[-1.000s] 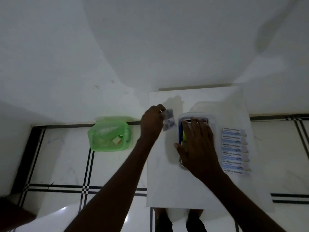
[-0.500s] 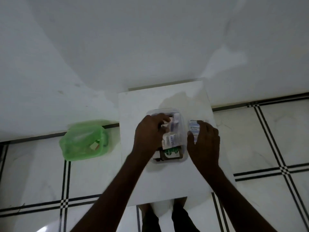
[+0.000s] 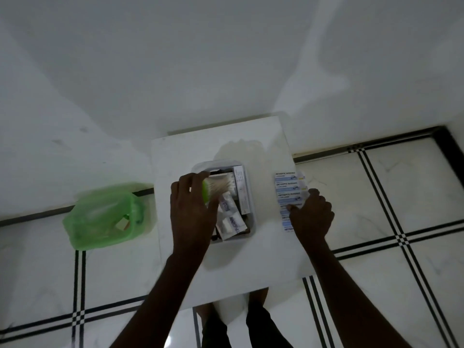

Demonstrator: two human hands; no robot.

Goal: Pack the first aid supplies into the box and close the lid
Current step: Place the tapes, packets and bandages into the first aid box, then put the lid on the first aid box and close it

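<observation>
A clear plastic box (image 3: 218,164) stands open in the middle of a small white table (image 3: 226,267). Inside it are a long white carton (image 3: 241,189) along the right wall and white sachets (image 3: 231,222) at the near end. My left hand (image 3: 192,212) reaches over the box's left side, with a cotton swab pack (image 3: 219,185) with a green end between index finger and thumb. To the right of the box lies a strip of antiseptic bandages (image 3: 287,183). My right hand (image 3: 311,217) is curled on its near half, thumb on top. No lid shows.
A green translucent plastic bag (image 3: 100,219) holding small items sits on the tiled floor left of the table. A white wall rises right behind the table. My legs (image 3: 221,322) stand at the table's near edge.
My left hand carried a sachet to the box, let it go inside and took the swab pack. My right hand left the box for the bandage strip. The camera view shifted.
</observation>
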